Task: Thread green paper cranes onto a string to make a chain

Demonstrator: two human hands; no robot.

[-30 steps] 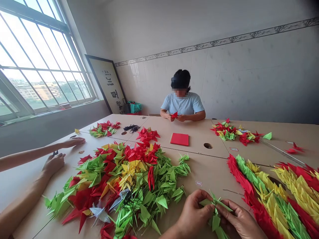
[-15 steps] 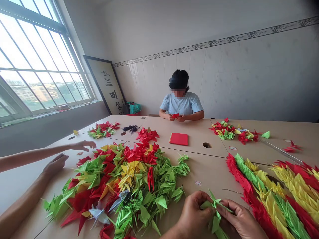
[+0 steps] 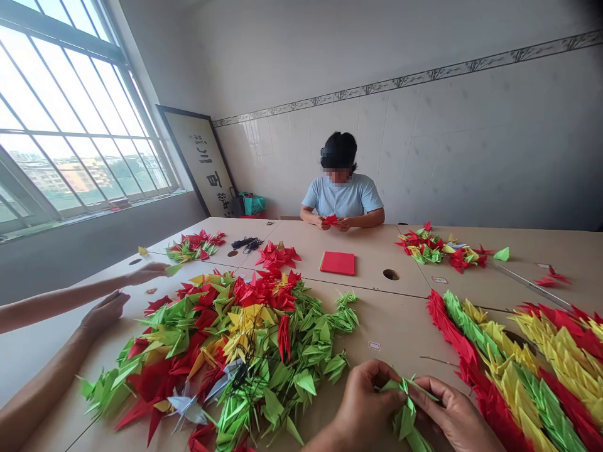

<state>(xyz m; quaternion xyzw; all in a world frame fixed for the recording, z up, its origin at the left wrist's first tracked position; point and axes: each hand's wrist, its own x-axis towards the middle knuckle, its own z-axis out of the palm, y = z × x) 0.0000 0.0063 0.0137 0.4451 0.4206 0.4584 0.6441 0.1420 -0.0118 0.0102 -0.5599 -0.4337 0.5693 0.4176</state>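
Note:
Near the bottom edge, right of centre, both my hands hold one green paper crane between them. My left hand pinches its left side, thumb and fingers closed. On the other side, my right hand grips a pointed green part with thumb and forefinger. The lower end of the crane runs down between the palms, and fingers partly cover it. To the left of my hands spreads a big heap of folded paper cranes, green, red, yellow and pale blue. Rows of strung cranes lie to the right.
A thin needle lies beside the rows. Further back are a stack of red paper, black cords, smaller crane piles and a table hole. One co-worker folds red paper opposite; another's arms reach in from the left.
The left co-worker's far hand has picked up a green piece and moved slightly left. The crane's upper point in my hands has tipped down. My hands stay in nearly the same place.

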